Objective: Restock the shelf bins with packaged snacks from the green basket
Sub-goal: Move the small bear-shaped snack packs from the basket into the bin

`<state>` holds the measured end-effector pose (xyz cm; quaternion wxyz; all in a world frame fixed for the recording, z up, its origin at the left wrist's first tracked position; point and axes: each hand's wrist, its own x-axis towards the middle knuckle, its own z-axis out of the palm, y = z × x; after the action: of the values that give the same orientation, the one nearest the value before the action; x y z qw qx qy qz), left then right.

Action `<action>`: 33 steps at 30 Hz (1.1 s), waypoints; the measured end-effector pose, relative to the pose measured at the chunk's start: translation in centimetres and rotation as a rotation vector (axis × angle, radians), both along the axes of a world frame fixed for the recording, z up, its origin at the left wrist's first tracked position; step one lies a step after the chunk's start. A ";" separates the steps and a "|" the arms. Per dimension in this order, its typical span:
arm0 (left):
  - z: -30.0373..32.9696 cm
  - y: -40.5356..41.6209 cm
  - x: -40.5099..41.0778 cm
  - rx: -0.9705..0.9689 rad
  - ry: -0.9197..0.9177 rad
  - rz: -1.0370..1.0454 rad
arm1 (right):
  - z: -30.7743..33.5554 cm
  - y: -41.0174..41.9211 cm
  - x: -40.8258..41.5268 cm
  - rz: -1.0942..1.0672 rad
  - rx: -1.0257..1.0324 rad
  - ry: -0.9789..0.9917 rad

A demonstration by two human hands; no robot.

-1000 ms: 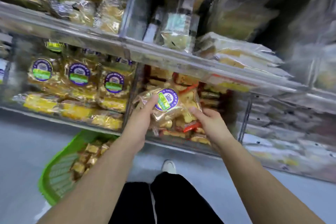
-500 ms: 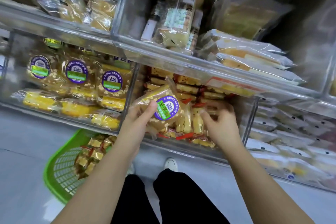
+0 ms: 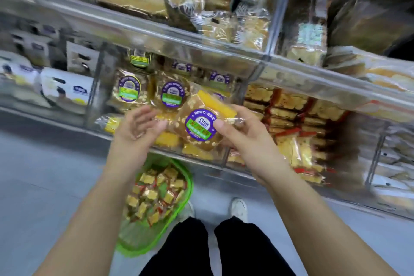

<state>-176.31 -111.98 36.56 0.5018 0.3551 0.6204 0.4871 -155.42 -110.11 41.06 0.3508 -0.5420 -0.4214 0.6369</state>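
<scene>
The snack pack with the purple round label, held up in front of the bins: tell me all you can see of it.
The snack pack is a clear, crinkly plastic wrapper over a golden-brown block flecked with pale bits, with a brighter yellow slab showing at its upper edge. A round purple label with a green band sits on its face. It is tilted, held in the air before the middle clear bin of matching packs. The right hand pinches its right side, thumb on the front; the left hand is spread beside it, whether touching is unclear.
</scene>
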 end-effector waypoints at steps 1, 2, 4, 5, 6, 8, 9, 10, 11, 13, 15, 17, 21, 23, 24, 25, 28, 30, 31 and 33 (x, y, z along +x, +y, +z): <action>-0.3 0.6 -2.0 0.025 0.107 0.042 | -0.2 0.6 -1.5 0.027 0.019 -0.045; -0.7 1.2 -3.7 0.037 0.186 0.071 | -0.4 1.2 -3.0 0.059 0.041 -0.095; -1.1 2.4 -6.3 0.023 0.258 0.084 | -0.7 2.4 -6.2 0.123 0.092 -0.188; -1.2 2.9 -7.1 -0.007 0.272 0.074 | -1.1 2.8 -7.6 0.151 0.114 -0.229; -1.3 3.4 -7.8 -0.054 0.290 0.064 | -1.4 3.2 -9.0 0.176 0.123 -0.267; -1.4 4.3 -8.7 -0.157 0.330 0.039 | -2.3 3.8 -11.0 0.189 0.106 -0.292; -1.5 4.8 -9.0 -0.198 0.330 0.019 | -2.8 4.0 -11.7 0.173 0.083 -0.282; -1.5 5.3 -9.1 -0.235 0.319 0.002 | -3.3 4.1 -12.3 0.155 0.056 -0.282; -1.5 5.8 -9.0 -0.262 0.298 -0.009 | -3.9 4.1 -12.7 0.141 0.030 -0.295; -1.3 7.2 -8.4 -0.294 0.323 -0.050 | -4.9 3.7 -13.1 0.116 -0.001 -0.298; -0.6 9.0 -7.9 -0.346 0.509 -0.154 | -5.9 3.3 -13.1 0.102 -0.012 -0.250; 0.4 10.9 -7.7 -0.404 0.782 -0.297 | -6.6 3.1 -12.9 0.117 -0.022 -0.228; 1.4 13.6 -7.7 -0.375 1.159 -0.464 | -6.9 3.0 -12.6 0.118 -0.049 -0.187; 1.3 13.7 -7.6 -0.320 1.211 -0.470 | -6.9 3.1 -12.5 0.121 -0.028 -0.210; 1.1 13.6 -7.7 -0.283 1.202 -0.437 | -6.8 3.1 -12.5 0.129 -0.003 -0.239; 1.0 13.4 -8.0 -0.239 1.150 -0.374 | -6.7 3.0 -12.6 0.138 0.028 -0.272; 1.0 12.5 -8.9 -0.108 0.872 -0.134 | -6.2 3.2 -13.3 0.142 0.134 -0.337; 1.2 12.2 -9.1 -0.087 0.761 -0.038 | -5.8 3.6 -14.0 0.122 0.204 -0.380; 1.3 12.2 -9.0 -0.091 0.718 -0.017 | -5.7 4.0 -14.4 0.107 0.232 -0.399; 1.7 12.1 -8.9 -0.105 0.723 -0.041 | -5.5 4.5 -15.1 0.078 0.249 -0.441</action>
<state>-185.19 -99.84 38.25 0.2773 0.4906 0.7745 0.2875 -170.53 -105.62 35.54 0.2897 -0.6038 -0.5833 0.4596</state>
